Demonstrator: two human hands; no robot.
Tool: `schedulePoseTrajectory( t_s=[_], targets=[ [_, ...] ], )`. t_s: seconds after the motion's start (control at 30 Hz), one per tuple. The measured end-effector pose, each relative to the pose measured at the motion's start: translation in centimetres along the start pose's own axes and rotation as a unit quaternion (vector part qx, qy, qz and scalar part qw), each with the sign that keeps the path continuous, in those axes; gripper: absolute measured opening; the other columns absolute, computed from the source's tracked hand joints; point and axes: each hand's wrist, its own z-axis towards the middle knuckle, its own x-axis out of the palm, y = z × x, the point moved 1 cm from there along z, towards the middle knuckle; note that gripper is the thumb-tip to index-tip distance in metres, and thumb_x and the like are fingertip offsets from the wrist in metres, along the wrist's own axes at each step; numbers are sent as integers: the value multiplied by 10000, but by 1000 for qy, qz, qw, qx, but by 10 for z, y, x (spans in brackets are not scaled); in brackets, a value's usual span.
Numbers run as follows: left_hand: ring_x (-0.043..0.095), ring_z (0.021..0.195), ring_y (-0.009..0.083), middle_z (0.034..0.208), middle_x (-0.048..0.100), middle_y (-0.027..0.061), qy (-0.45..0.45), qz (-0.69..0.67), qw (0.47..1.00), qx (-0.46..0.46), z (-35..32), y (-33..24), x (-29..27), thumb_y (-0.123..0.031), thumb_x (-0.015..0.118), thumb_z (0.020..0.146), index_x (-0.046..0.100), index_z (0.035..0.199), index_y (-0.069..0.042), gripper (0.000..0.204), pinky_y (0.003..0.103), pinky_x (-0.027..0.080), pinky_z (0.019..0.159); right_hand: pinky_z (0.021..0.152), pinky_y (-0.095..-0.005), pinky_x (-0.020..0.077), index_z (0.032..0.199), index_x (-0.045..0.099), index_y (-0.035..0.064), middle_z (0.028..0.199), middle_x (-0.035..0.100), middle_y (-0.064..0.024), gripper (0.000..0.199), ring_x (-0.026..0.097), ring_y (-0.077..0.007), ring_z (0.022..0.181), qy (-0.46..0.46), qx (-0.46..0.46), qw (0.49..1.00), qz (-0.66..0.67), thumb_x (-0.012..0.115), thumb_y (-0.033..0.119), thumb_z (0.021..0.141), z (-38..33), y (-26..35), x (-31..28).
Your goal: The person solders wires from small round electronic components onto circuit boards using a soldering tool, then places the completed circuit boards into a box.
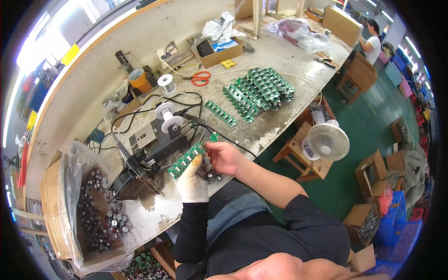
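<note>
My left hand (192, 182), in a white glove with a stained thumb, grips a green circuit board strip (183, 164) with a row of small white parts. At the strip's right end, my bare right hand (225, 157) has its fingers curled in. What sits between those fingertips is too small to make out. Small round metal parts (211, 174) show just below the two hands. A little green board piece (214, 136) appears beyond my right fingertips. Left of the strip stands a soldering stand (140, 163) with a dark base.
Stacked circuit board strips (261, 91) lie farther back, near red-handled scissors (200, 78). Solder wire spools (169, 117) and black cables stand behind the stand. A plastic-lined box (60, 210) of metal parts is at left. A fan (327, 141) stands right; a person (372, 44) sits beyond.
</note>
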Motion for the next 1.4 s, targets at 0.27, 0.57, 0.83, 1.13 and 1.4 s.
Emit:
schedulePoseTrajectory(
  t_s=[0.27,0.57,0.83,1.13,1.4],
  targets=[
    [644,825,156,948,679,78,-26,60,994,83,-4,-6,8,30,625,809,654,993,31,187,262,496,745,689,-254,466,956,619,40,886,658,-22,127,600,-106,777,-7,-76,993,-86,588,158,920,-10,4,9],
    [621,851,134,969,672,70,-20,29,998,55,3,-7,14,25,633,822,640,1041,24,219,251,472,764,811,-305,466,1046,562,58,953,628,-48,196,598,-160,875,-11,-114,993,-11,536,230,954,-2,2,13],
    [616,878,146,1014,660,105,-16,103,993,48,-12,-19,17,-50,611,846,603,1069,59,249,253,465,780,713,-318,506,1060,525,63,920,632,-58,197,623,-177,816,-56,-142,987,-49,599,34,879,-10,5,13],
    [625,881,151,1022,664,86,9,-107,993,-51,7,0,2,-81,633,868,610,1090,23,245,273,486,777,723,-286,467,971,576,44,879,622,-55,106,568,-167,755,-81,-45,995,36,589,99,881,10,1,-10],
    [615,868,121,1018,660,87,-7,93,995,39,-3,-11,11,-55,628,860,611,1091,31,247,243,477,772,693,-289,492,1167,479,54,929,603,-58,315,600,-155,787,-109,-186,971,-99,611,40,881,-11,-4,21]
  ],
)
